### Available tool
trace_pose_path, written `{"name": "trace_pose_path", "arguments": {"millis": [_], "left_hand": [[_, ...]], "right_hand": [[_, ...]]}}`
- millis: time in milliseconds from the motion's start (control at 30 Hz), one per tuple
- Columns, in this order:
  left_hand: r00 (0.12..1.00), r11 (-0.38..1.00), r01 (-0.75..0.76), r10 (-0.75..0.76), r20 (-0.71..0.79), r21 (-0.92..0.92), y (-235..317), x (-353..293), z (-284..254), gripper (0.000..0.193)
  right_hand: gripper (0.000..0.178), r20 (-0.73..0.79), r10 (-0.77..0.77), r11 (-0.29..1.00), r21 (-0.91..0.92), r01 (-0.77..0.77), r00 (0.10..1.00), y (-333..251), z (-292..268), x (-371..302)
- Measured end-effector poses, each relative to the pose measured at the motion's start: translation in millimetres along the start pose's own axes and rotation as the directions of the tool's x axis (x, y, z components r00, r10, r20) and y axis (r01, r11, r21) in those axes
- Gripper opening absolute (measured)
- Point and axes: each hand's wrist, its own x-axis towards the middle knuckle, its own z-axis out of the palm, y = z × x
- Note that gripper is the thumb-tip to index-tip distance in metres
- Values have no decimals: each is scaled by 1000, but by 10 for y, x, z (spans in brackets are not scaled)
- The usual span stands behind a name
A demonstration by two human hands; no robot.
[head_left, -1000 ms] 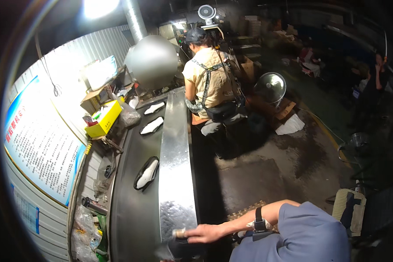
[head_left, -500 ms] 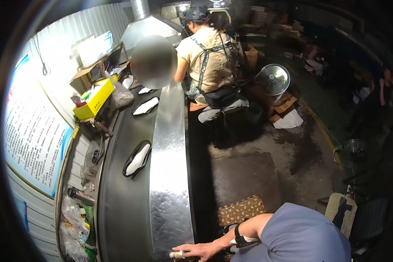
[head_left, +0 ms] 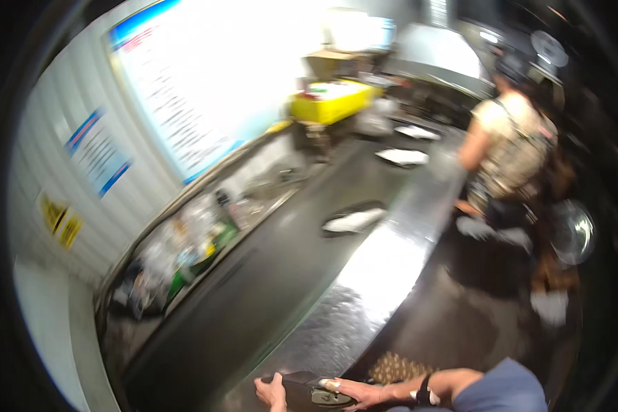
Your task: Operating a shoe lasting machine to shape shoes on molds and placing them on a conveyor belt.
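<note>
At the lower edge, a dark boxy thing [head_left: 301, 386] with a dull oval plate on its near side lies between my hands, over the near end of the metal strip. My left hand [head_left: 272, 393] grips its left end, thumb and fingers bent. My right hand [head_left: 361, 393] is closed over its right end; one finger has a pale wrapping. What kind of thing it is, I cannot make out, as the frame cuts off its lower part. Farther up the dark belt [head_left: 275, 268] lies a black-rimmed shoe upper [head_left: 354, 221] with white inside, and two similar pieces [head_left: 402, 158] lie beyond.
A shiny metal strip [head_left: 371, 275] runs along the belt's right side. Plastic bags [head_left: 175, 240] crowd the ledge along the left wall. A yellow box [head_left: 333, 103] stands farther back. Another person [head_left: 511, 137] sits at the far right, near a fan [head_left: 573, 232].
The view has swung left, shifting the scene rightward and blurring it. My left hand has come into view, and both hands now hold the dark boxy thing; before, my right hand rested by the metal strip.
</note>
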Motion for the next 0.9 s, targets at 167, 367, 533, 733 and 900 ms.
{"name": "trace_pose_path", "arguments": {"millis": [167,367,533,733,900], "left_hand": [[996,994,78,-81,-38,-77,-236,133,22,46],[986,936,140,-160,-36,-323,-278,-466,-909,42],[960,910,93,-189,-206,-403,-484,-1037,-1578,43],[720,867,140,-421,-552,-478,-1129,-2083,-2867,38],[348,840,189,-541,-766,-508,-2049,-3238,-3883,40]], "right_hand": [[85,69,221,971,74,-226,973,-135,33,94],[101,495,526,285,663,-692,691,-456,101,412],[68,806,531,7,304,-953,261,-122,795,902],[48,724,369,641,256,-724,583,-1472,1669,1089],[39,865,107,670,301,-679,489,-2521,2944,643]]}}
